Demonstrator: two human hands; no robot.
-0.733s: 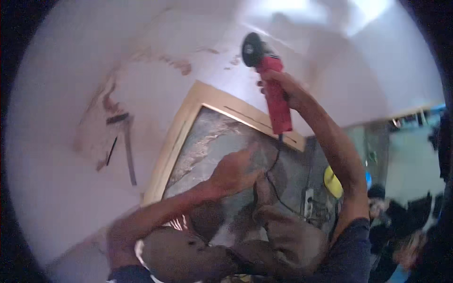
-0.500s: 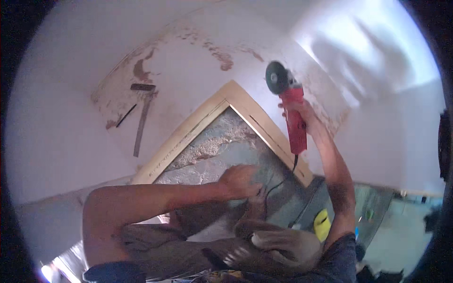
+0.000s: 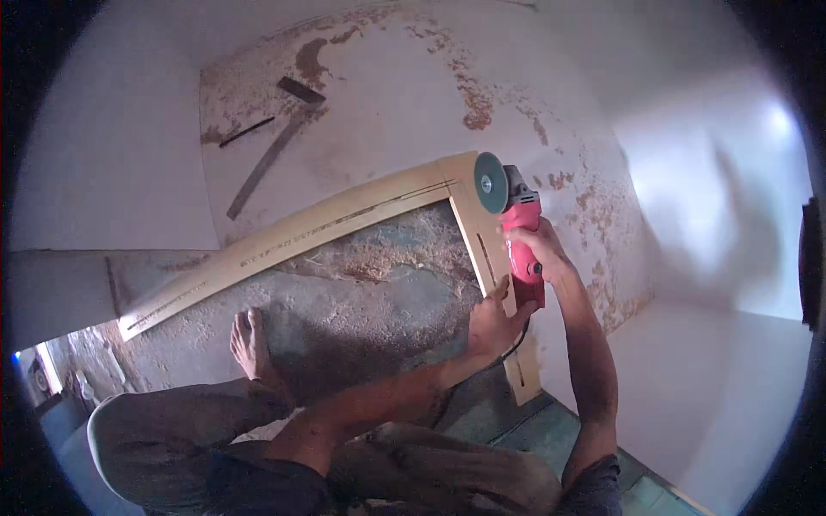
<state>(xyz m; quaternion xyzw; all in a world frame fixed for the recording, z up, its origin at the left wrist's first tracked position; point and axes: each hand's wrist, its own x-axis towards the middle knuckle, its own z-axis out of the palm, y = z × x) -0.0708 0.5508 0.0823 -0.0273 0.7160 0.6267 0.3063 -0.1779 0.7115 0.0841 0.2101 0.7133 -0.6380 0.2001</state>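
Beyond the wooden frame [image 3: 344, 212] lies a try square [image 3: 274, 155], a rod [image 3: 247, 132] just left of its blade; right of them, the angle grinder [image 3: 521, 211] is beside the frame's corner.

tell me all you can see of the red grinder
The angle grinder has a red, plastic-looking body, grey metallic-looking head and round green disc with a pale centre. It points away from the person, disc at the corner of the wooden frame; contact there is unclear. The right hand grips the body; the left hand is at its rear end, near the dark cord.
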